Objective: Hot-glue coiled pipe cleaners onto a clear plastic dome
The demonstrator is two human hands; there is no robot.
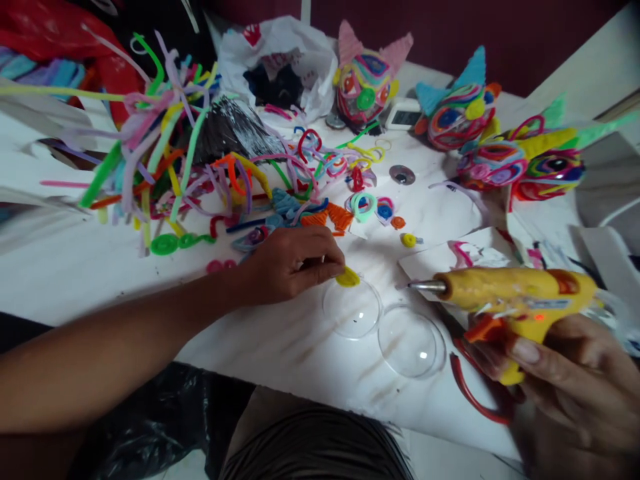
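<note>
Left fingers (320, 271) pinched on the edge of the yellow disc (349, 277), over the far rim of the left dome (351, 317); can't tell if disc and rim touch. Edge grip is right: leaves a face free for glue. Right dome (411, 343) sits just beside on the desk (300, 363); don't drip on it. Gun (500, 293) points left, nozzle apart from the disc. Right fingers (543, 362) wrap its handle; trigger pressure unclear. Small dot, tip likely hot, mind skin.

Smooth, glossy plastic domes (353, 310) — plastic glue gun (500, 285), shiny metal nozzle (429, 286) — fuzzy craft stems (104, 175).
</note>
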